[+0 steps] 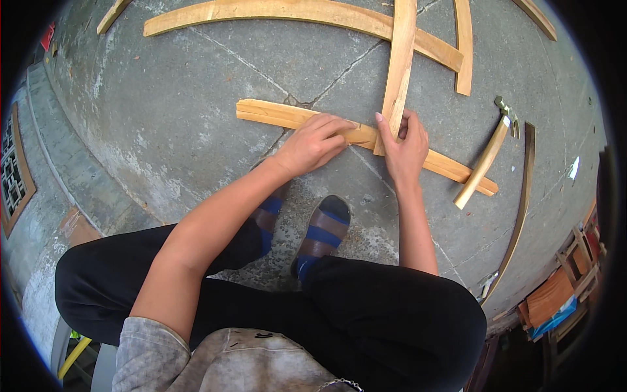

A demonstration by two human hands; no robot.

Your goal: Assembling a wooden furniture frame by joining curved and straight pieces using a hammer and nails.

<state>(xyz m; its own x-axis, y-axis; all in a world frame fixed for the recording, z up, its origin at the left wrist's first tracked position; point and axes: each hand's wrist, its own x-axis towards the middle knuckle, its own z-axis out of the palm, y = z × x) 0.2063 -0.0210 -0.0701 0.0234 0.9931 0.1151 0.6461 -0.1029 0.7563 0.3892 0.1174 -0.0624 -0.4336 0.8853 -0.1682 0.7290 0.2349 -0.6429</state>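
A light wooden strip lies crosswise on the concrete in front of me. A second wooden strip runs away from me, its near end laid over the first. My left hand is closed on the crosswise strip, left of the crossing, fingertips on its top; whether something small sits under them is hidden. At the crossing my right hand grips the near end of the lengthwise strip, thumb on its left and fingers curled at its right edge. A hammer with a wooden handle rests across the crosswise strip's right end.
Farther off, a long wooden strip passes by the lengthwise one, with a shorter strip beside it. A thin dark strip lies at the right. Stacked wood stands at the lower right. My sandalled foot is close below the joint.
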